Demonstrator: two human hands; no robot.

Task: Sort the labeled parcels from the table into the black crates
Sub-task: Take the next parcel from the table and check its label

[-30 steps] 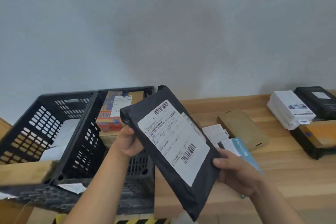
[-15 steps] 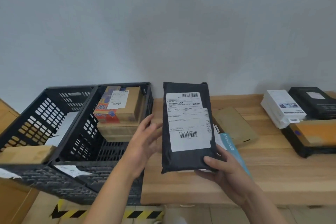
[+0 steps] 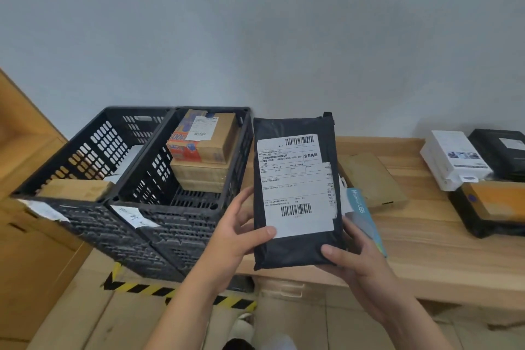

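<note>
Black labeled parcel (image 3: 294, 193), frame centre, upright, label toward me. My left hand (image 3: 237, 239) and right hand (image 3: 358, 258) grip its lower edges, thumbs on front. Black crates (image 3: 136, 179) sit at left.

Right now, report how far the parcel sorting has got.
Done: boxes already sit in the right crate and the left crate. In hand: both the left hand and right hand hold the black mailer, label up. Left: the white box and others on the table.
</note>
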